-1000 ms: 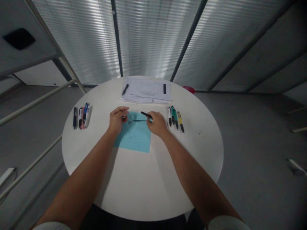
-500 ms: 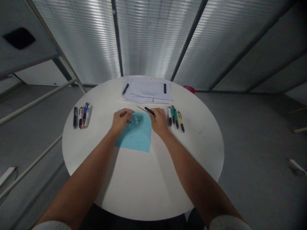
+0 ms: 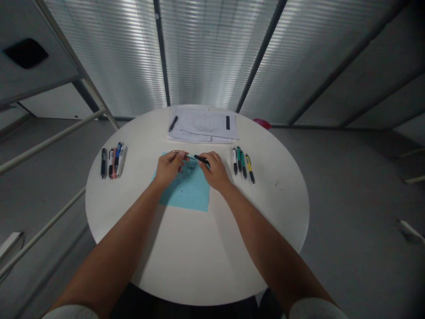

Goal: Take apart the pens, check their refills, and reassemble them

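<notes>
My left hand [image 3: 168,169] is closed over the upper left of a blue sheet [image 3: 189,195], pinching a thin pen refill [image 3: 190,157]. The refill points right, its end close to a black pen barrel [image 3: 202,160]; whether they touch I cannot tell. Around that barrel the fingers of my right hand [image 3: 215,172] are closed, at the sheet's upper right edge. A small shiny piece [image 3: 180,169] shows just under my left fingers, too small to name. Dark marks or tiny parts lie on the sheet between the hands, partly in shadow.
On the round white table [image 3: 212,257], several pens [image 3: 113,161] lie at the left and more, green and yellow among them [image 3: 244,164], at the right. Printed papers [image 3: 202,126] with a dark pen [image 3: 173,123] sit at the back. A metal frame [image 3: 53,141] stands left.
My right hand has moved left with the black barrel, towards my left hand. The thin refill, earlier beside the barrel at my right hand, is now between my left fingers.
</notes>
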A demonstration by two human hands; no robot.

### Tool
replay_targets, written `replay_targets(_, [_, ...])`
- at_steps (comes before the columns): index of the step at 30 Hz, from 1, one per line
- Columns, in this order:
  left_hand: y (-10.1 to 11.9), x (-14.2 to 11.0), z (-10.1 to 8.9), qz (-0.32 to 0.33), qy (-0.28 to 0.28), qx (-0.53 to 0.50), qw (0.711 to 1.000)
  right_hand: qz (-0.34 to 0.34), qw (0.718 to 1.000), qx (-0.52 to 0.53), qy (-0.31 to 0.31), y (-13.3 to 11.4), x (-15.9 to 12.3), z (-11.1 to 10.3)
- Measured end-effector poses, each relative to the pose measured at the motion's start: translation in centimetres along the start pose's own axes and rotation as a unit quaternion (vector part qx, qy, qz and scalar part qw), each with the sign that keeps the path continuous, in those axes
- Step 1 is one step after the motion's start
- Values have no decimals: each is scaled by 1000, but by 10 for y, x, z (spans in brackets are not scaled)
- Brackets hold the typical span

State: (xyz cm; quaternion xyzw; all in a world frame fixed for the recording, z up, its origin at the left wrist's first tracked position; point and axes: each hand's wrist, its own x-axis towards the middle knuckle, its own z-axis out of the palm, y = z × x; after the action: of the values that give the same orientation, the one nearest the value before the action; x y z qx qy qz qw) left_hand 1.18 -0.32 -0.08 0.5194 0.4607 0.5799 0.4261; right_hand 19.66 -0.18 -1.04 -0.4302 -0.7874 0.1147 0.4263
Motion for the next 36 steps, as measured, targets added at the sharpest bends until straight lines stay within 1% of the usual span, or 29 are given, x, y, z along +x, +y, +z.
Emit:
replay_targets(4, [5, -1, 1, -44, 5, -110, 993, 27, 1000, -12, -9, -1, 0, -2])
replay_targets(7, [8, -1, 1, -84, -30, -189, 978, 31, 999, -15, -29, 1, 0, -1])
replay_targets(10, [9, -1, 2, -113, -64, -243, 961, 33, 998, -15, -51, 4, -1, -1])
replay_targets(14, [8, 2, 0, -122, -55, -289, 948, 39, 996, -42, -71, 4, -2, -1])
replay_targets(18, [7, 4, -3, -133, -40, -302, 943, 41, 995, -54, -75, 3, -2, -1])
replay_targets(26, [6, 4, -2, -137, -34, -282, 949, 22, 996, 3, -81, 6, -3, -1])
replay_targets(30, [6, 5, -2, -138, -18, -274, 951, 26, 997, 14, -76, 5, -3, -2])
replay_targets(36, [7, 7, -6, -131, -18, -279, 951, 21, 996, 25, -85, 4, -2, -2])
